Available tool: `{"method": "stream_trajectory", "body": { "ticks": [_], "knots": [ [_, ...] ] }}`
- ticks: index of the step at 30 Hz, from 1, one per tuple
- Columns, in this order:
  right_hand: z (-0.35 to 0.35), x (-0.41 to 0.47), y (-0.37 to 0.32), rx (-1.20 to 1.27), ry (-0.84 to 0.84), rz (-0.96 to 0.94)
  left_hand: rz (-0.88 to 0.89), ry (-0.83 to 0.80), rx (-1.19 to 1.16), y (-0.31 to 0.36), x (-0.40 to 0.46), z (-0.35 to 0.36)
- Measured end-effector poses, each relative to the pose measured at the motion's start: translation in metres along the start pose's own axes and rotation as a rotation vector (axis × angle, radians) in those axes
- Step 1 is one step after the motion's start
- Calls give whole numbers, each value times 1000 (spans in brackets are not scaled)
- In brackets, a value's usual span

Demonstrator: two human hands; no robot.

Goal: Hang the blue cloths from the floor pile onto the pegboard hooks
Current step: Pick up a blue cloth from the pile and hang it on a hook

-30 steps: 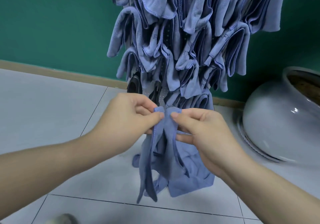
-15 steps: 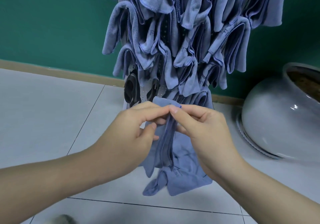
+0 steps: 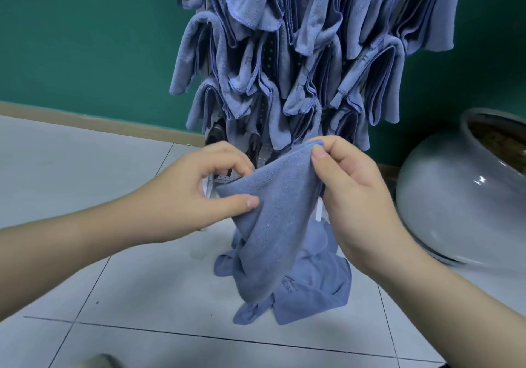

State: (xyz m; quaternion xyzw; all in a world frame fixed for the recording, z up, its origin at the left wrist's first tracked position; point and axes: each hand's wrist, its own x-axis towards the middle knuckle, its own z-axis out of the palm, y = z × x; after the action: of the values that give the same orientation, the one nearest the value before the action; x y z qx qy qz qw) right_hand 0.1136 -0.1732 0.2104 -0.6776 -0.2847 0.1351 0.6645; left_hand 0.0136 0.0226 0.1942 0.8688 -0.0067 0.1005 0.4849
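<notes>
My left hand [image 3: 196,194] and right hand [image 3: 353,196] each pinch the cloth [image 3: 273,225], spread between them, above the pile [image 3: 313,290]; near the pegboard [image 3: 227,179], seemingly apart.

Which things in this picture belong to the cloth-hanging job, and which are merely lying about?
Part of the job:
held blue cloth
floor pile
hung cloths
pegboard
left hand
right hand

Just lying about:
grey pot
green wall
floor tiles

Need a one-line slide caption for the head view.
Both hands, left and right, spread a blue cloth before the cloth-covered pegboard.
</notes>
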Motion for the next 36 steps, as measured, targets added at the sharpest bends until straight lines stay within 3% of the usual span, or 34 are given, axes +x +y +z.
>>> {"method": "stream_trajectory", "body": {
  "ticks": [5, 16, 22, 24, 27, 32, 34, 36],
  "knots": [
    [-11, 3, -3, 95, -35, 25, -31, -141, 36, -5, -5, 7],
    [-32, 17, 15, -142, 126, 80, 63, 163, 103, 9, -6, 2],
    [-22, 13, 7, -410, 206, -153, 149, 298, 103, 15, -7, 8],
    [-18, 11, 0, -314, 177, -156, 137, 335, 51, 18, -8, 9],
    [-15, 9, -12, 31, 56, 85, 154, 376, -61, 20, -9, 7],
    [-24, 7, -20, 233, -161, 332, 188, 435, -323, 38, -11, 4],
    [-27, 10, -18, 272, -171, 362, 73, 383, -398, 31, -7, 3],
    [-27, 11, -10, 276, -151, 359, -161, 162, -415, 13, -5, 3]
  ]
}}
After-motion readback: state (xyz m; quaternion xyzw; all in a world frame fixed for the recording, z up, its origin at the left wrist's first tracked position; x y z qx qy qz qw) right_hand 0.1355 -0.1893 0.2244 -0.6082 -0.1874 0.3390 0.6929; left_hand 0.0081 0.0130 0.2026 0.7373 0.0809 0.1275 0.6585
